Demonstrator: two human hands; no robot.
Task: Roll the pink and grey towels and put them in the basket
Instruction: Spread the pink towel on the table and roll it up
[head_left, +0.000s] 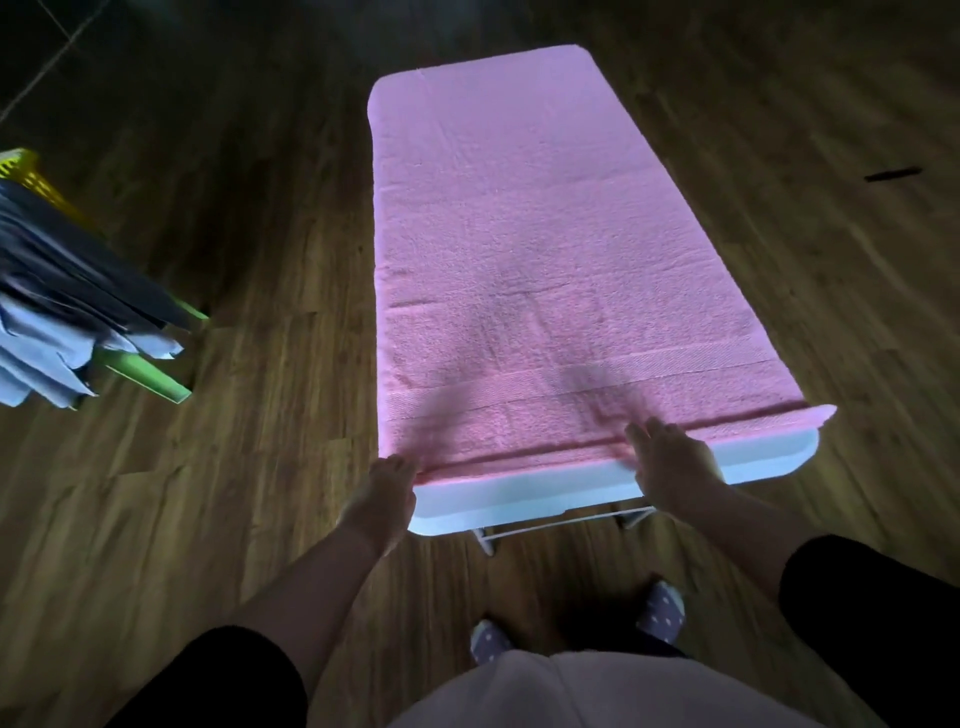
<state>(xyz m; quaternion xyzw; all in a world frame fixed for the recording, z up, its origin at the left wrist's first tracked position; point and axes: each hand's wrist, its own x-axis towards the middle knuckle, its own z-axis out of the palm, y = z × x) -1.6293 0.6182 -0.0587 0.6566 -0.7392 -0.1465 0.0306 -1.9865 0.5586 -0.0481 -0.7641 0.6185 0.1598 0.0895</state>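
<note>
Stretching away from you, the pink towel (545, 249) lay flat on the white table (519, 499). Its long axis ran straight from the near edge to the far end, and its short hems lay crosswise in front of you. It covered almost the whole top. The far end curved down over the far edge, and the near right corner poked out past the table's corner. The pile looked soft and evenly pink, with faint woven bands crossing it toward the near end and a low ridge running along the near hem.

Your left hand (384, 493) met the towel's near left corner with its fingertips. Blur hid the fingers, so I could not tell whether you pinched the cloth. Your right hand (670, 462) lay on the near hem right of centre, fingers stretched out and resting flat, holding nothing.

Well off to the left on the wooden floor (260, 234) stood the basket (31, 171), yellow and green, with grey cloth (78, 260) hanging over it.
</note>
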